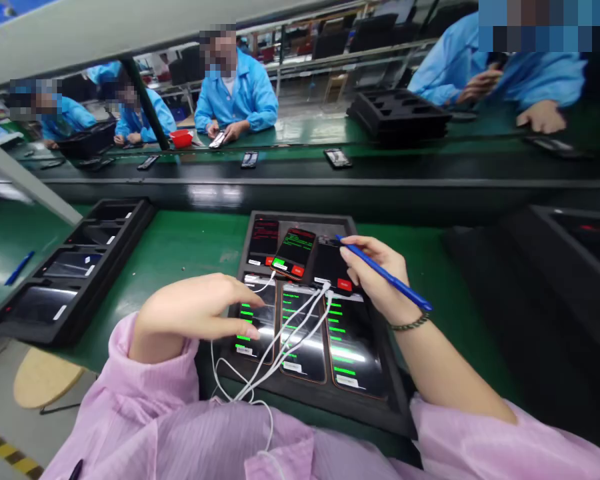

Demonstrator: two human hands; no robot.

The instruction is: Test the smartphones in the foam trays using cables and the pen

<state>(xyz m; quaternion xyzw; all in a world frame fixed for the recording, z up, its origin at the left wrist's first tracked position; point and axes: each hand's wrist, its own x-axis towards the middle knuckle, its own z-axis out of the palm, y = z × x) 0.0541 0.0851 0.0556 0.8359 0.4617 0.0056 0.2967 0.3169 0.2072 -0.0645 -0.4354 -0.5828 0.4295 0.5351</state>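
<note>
My right hand (377, 273) grips a blue pen (387, 270), its tip over the top of the upper-right smartphone (331, 261). My left hand (203, 313) is open, thumb and fingers apart above the lower-left smartphone (255, 320); whether it touches the screen I cannot tell. A black foam tray (300, 220) holds two rows of phones. The upper-middle smartphone (295, 252) lies tilted, with green and red text. Green bars show on the lower-middle smartphone (303, 340) and lower-right smartphone (355, 340). White charging cables (280, 353) run across them towards me.
Another foam tray with phones (73, 267) lies left, beside a blue pen (19, 268). A dark foam tray (570, 267) stands right. Beyond runs a conveyor belt (290, 170) carrying phones. Co-workers in blue jackets (237, 93) sit behind it, near stacked black trays (397, 113).
</note>
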